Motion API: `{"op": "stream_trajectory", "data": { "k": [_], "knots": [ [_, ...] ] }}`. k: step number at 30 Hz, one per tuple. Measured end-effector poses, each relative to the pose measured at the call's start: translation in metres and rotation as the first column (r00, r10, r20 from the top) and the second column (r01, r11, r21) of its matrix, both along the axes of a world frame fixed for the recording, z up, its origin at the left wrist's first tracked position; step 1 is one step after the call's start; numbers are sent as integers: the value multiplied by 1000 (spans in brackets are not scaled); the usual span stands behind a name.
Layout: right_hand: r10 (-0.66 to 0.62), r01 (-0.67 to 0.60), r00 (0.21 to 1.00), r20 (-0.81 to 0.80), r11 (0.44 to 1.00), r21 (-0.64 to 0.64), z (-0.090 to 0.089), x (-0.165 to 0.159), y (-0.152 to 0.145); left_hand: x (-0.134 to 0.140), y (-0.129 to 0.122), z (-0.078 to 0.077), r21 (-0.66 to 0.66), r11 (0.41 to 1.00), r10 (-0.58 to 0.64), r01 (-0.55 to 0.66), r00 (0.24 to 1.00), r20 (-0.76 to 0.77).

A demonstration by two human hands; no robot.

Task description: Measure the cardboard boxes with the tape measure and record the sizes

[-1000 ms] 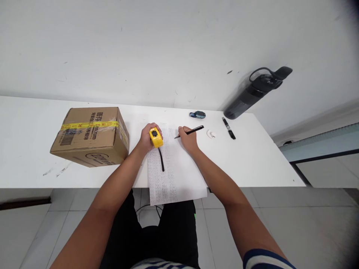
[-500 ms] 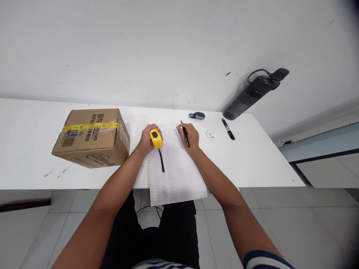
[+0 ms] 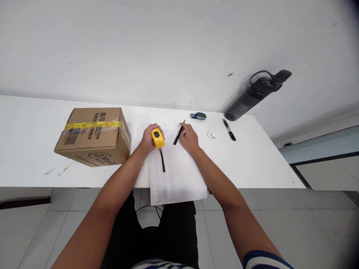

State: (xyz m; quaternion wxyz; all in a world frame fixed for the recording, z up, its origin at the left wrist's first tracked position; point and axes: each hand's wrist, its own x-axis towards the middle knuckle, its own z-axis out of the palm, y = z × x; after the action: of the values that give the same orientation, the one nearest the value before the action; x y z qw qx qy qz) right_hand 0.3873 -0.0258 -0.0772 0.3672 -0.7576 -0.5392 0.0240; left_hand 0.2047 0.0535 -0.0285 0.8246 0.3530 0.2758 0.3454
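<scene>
My left hand (image 3: 148,138) is closed around a yellow tape measure (image 3: 157,138), held above the left side of a sheet of paper. A black wrist strap (image 3: 162,160) hangs from the tape measure across the sheet. My right hand (image 3: 190,138) pinches a black pen (image 3: 178,135) at the fingertips, near the paper's far right edge. The pen slants, its grey end pointing away from me. Rows of small dark print or writing run down the left part of the paper (image 3: 187,175), which overhangs the table's front edge; its right part looks blank.
On the white table (image 3: 260,160), a taped cardboard box (image 3: 92,136) stands left of my arm. Toward the right are a small blue toy car (image 3: 198,116), a white curved piece (image 3: 211,135), a black marker (image 3: 229,129) and a tall dark bottle (image 3: 249,99) by the wall.
The pen has swung in my right hand: it pointed its writing end up-left with the rear near the palm, and now leans the other way, outside the palm. My left hand stays nearly still.
</scene>
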Motion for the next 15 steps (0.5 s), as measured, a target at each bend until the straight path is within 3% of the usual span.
{"op": "stream_trajectory", "data": {
  "k": [4, 8, 12, 15],
  "knots": [
    [77, -59, 989, 126, 988, -141, -2, -1, 3, 1, 3, -7, 44, 999, 12, -12, 1000, -10],
    [116, -76, 976, 182, 974, -216, 1, -5, 5, -1, -7, -7, 217, 976, 21, -18, 1000, -9],
    [174, -169, 985, 0, 958, -231, 20, -7, 7, -11, -49, 20, 370, 929, -9, -4, 999, 33],
    [184, -202, 968, -173, 975, -92, 53, -18, -7, -34, -93, 50, 432, 901, 5, -36, 997, 72]
  ]
}}
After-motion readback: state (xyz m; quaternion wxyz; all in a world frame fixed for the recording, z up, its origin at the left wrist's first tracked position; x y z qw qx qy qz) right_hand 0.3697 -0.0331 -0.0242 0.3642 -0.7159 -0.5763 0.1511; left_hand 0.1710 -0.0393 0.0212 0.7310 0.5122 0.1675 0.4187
